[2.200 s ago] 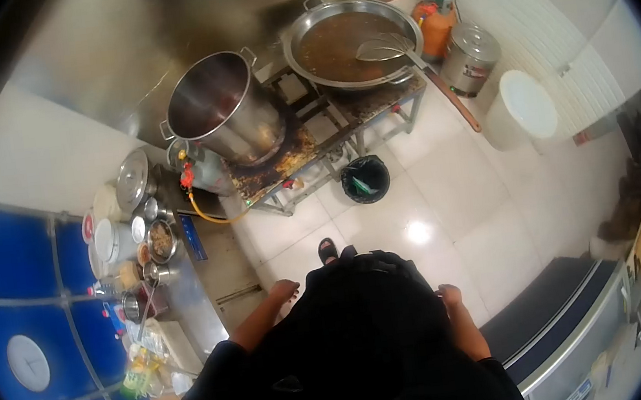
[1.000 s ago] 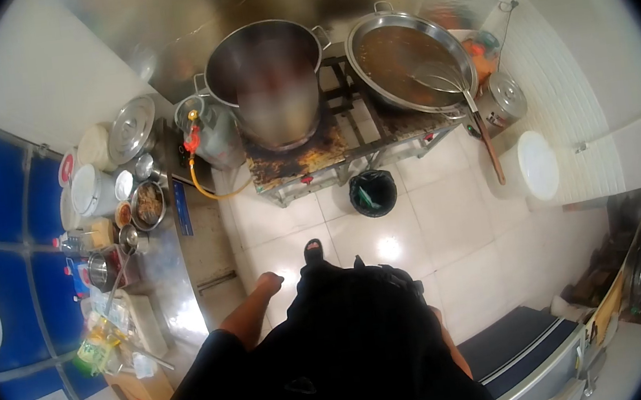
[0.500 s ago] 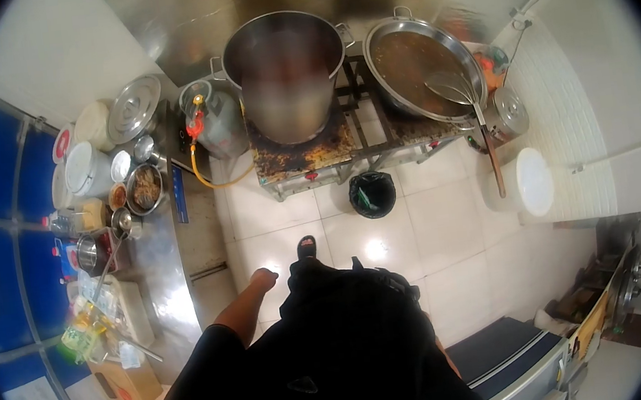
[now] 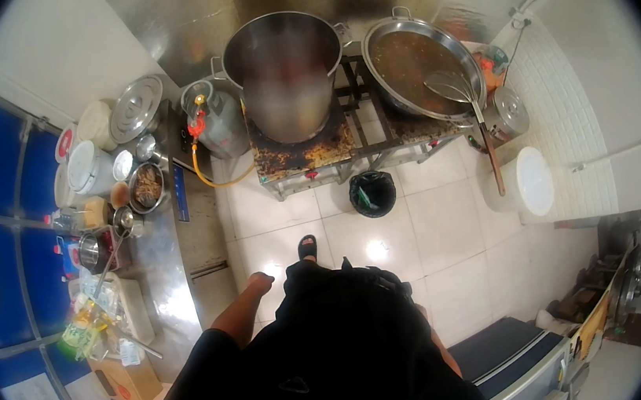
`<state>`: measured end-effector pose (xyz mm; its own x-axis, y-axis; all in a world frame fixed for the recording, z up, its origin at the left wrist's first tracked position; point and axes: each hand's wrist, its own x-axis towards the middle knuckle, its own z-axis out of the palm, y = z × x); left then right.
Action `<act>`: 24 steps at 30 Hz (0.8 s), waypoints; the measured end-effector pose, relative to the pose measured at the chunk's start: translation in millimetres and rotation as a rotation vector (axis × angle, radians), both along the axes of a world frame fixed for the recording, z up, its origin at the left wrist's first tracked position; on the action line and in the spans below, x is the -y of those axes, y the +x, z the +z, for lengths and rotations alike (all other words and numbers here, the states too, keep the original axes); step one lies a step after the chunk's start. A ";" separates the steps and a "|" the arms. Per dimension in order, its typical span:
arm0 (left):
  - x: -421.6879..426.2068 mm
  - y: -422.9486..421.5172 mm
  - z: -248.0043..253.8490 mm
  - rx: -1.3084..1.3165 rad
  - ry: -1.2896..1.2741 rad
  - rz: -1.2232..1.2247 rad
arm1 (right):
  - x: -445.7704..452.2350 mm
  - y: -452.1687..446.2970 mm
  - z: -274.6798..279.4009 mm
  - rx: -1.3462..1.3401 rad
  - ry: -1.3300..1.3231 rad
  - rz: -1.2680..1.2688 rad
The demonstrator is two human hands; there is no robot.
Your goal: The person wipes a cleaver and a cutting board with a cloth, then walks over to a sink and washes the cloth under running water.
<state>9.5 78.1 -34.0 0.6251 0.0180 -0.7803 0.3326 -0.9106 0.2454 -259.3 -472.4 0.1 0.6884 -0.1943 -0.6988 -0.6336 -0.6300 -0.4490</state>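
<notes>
My left hand hangs low beside my body, over the tiled floor, with its fingers curled in and nothing visible in them. It touches nothing and is nearest to the steel counter on the left. Only part of my right forearm shows beside my black clothing; the hand itself is hidden. Ahead of me a tall steel stockpot stands on a rusty burner stand. To its right is a wide pan of brown liquid, with a wooden-handled whisk leaning across its rim.
A black-lined bin stands on the floor ahead. A gas cylinder with an orange hose is left of the stove. Bowls, lids and tubs crowd the left counter. A white bucket stands right; a dark-topped metal unit is at lower right.
My left hand has shifted slightly left and down in the view. My body has swayed a little. The pots, whisk and bin stay where they were.
</notes>
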 end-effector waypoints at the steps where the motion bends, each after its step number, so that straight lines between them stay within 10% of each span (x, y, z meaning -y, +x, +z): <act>1: -0.4 -0.9 1.9 -0.011 0.006 0.025 | -4.9 7.0 15.1 0.009 -0.019 0.053; 9: 2.7 -4.2 20.2 -0.128 -0.035 0.145 | -15.8 19.8 18.0 -0.132 0.069 -0.367; 11: 6.6 -2.1 22.3 -0.139 -0.049 0.123 | -1.9 0.7 -14.5 0.253 -0.170 0.289; 17: 9.2 4.7 13.3 -0.154 -0.132 0.254 | -12.7 -12.8 -26.4 0.212 0.212 -0.308; 24: 19.3 31.8 -1.0 -0.197 -0.152 0.091 | -19.8 -35.4 -30.5 0.231 0.289 -0.390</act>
